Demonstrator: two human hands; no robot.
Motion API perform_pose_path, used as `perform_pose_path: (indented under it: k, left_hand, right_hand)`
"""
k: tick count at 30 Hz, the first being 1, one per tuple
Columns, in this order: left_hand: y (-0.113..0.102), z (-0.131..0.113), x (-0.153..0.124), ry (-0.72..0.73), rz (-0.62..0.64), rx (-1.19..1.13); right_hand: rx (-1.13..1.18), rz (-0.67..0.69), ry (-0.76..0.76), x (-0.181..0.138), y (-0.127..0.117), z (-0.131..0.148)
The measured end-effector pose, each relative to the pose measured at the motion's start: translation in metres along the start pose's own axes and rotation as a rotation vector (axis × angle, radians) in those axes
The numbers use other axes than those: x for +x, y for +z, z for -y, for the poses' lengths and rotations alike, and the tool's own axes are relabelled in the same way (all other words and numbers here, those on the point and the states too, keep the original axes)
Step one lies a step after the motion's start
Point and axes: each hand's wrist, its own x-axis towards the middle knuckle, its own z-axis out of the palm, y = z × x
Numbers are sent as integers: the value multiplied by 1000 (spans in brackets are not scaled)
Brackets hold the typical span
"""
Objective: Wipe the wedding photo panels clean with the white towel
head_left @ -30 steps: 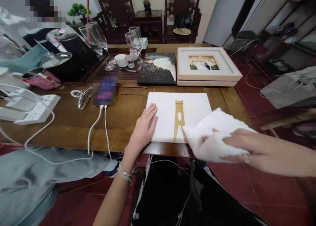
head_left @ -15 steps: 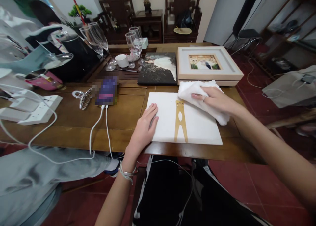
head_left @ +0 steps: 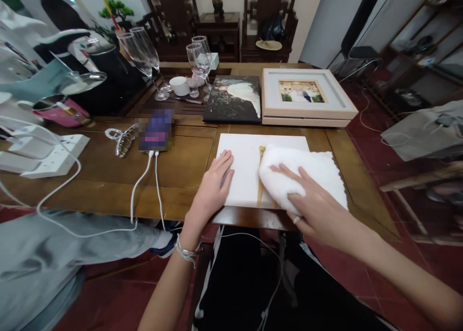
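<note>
A flat white board (head_left: 241, 174) lies near the front edge of the wooden table. My left hand (head_left: 216, 179) rests flat on its left edge with the fingers stretched out. My right hand (head_left: 311, 200) presses a bunched white cloth (head_left: 327, 172) onto the board's right half, its fingers bent over the fabric. The cloth covers most of the flat gold-coloured stand piece (head_left: 261, 176) on the board; only its left side shows.
Behind the board are a black photo panel (head_left: 235, 102) and a pale wooden picture frame (head_left: 309, 113). Left lie a phone (head_left: 156, 131) with white cables, a hair claw clip (head_left: 125, 140) and a power strip (head_left: 65, 155). Stemmed glasses (head_left: 197, 63) stand farther back. Another person's leg (head_left: 108, 237) is at left.
My right hand has brought the cloth down toward me from the board's upper right, over the gold-coloured piece. The left hand stays in place on the board.
</note>
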Motion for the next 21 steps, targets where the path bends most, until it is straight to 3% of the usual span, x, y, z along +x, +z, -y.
perform_pose_path:
  k: [5, 9, 13, 17, 19, 21]
  left_hand:
    - [-1, 0, 0, -2, 8, 14]
    - [-1, 1, 0, -3, 10, 14]
    - [-1, 1, 0, 5, 9, 6]
    - [0, 0, -1, 6, 4, 4]
    - [0, 0, -1, 1, 2, 0]
    - [0, -1, -1, -2, 0, -2]
  right_hand:
    - [-229, 44, 103, 54, 3, -34]
    - [-295, 45, 129, 74, 14, -34]
    - [-256, 35, 61, 52, 18, -3]
    - [-146, 17, -22, 18, 2, 16]
    - [-109, -79, -13, 8, -14, 12]
    - [-135, -262, 34, 6, -29, 3]
